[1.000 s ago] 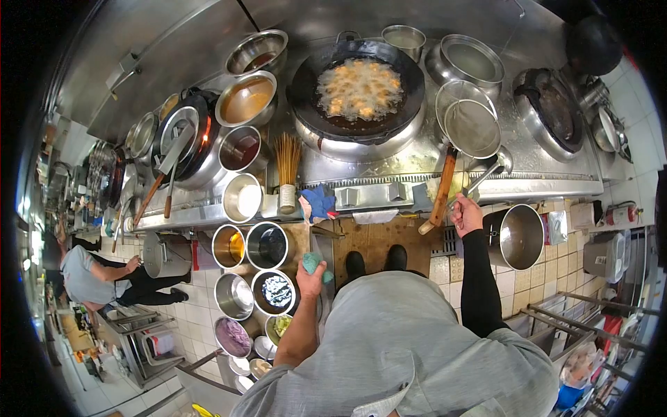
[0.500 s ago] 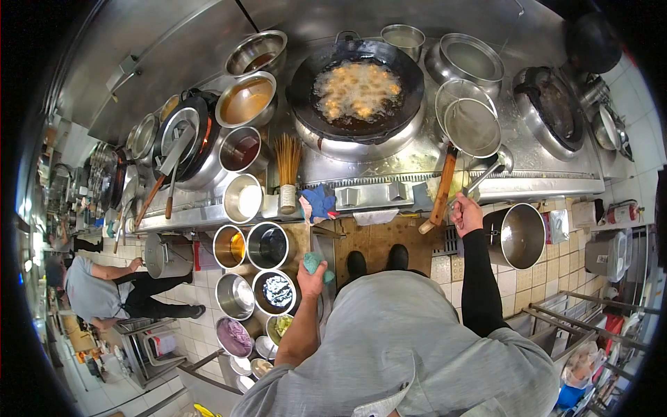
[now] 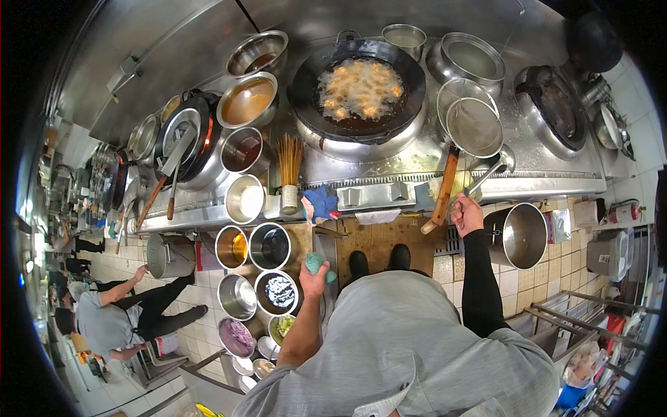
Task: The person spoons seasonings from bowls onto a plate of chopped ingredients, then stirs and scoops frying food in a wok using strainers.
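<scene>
My right hand (image 3: 467,215) is closed round the handle of a metal ladle (image 3: 507,159), whose bowl hangs over the stove's front edge. Just left of it lies a wire strainer (image 3: 474,128) with a long wooden handle (image 3: 445,187). Low on the left, my left hand (image 3: 313,279) grips a green cloth (image 3: 316,262), beside several metal pots. Ahead of me a large black wok (image 3: 300,104) sits on its burner. Golden pieces of food (image 3: 361,87) bubble in the oil inside it.
A bamboo brush (image 3: 290,170) and a blue cloth (image 3: 320,203) lie along the stove's edge. Sauce bowls (image 3: 246,101) line the left. A deep pot (image 3: 522,236) stands right of my right hand. Far left, a co-worker (image 3: 104,313) touches a large pot (image 3: 167,257).
The co-worker on the left has shifted lower and leans more, with one leg stretched out. The view has moved very slightly. Both my hands keep their hold almost in place.
</scene>
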Motion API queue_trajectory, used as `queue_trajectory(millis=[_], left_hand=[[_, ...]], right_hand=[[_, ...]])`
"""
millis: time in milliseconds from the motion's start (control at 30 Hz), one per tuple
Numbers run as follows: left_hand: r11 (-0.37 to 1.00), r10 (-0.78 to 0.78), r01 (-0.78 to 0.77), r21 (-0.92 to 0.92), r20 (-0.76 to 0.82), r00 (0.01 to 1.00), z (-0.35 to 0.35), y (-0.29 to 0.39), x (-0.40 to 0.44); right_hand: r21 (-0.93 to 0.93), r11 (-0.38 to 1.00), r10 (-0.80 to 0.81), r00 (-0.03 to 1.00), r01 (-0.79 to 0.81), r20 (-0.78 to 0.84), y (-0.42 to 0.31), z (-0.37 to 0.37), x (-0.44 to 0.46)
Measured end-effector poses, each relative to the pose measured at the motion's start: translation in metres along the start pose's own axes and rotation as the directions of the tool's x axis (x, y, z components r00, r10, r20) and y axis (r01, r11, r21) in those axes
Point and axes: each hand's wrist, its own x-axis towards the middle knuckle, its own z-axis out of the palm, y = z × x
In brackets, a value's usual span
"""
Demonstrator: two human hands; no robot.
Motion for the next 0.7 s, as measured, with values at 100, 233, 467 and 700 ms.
queue_trajectory(millis=[100, 233, 467, 700], left_hand=[[0.998, -0.002, 0.003, 0.062, -0.017, 1.000, -0.001, 0.005, -0.002], [0.993, 0.012, -0.010, 0.115, -0.017, 1.000, -0.001, 0.009, -0.002], [0.998, 0.001, 0.000, 0.057, -0.008, 1.000, 0.000, 0.000, 0.000], [0.999, -0.002, 0.002, 0.034, -0.020, 1.000, 0.001, 0.005, -0.002]], right_hand=[[0.002, 1.000, 0.005, 1.000, -0.005, 0.023, 0.003, -0.003, 0.003], [0.019, 1.000, 0.016, 0.999, -0.016, 0.031, 0.000, 0.001, -0.001], [0.037, 0.999, 0.013, 1.000, -0.014, 0.007, 0.000, 0.002, 0.000], [0.027, 0.999, 0.024, 1.000, -0.024, 0.008, 0.002, 0.000, 0.004]])
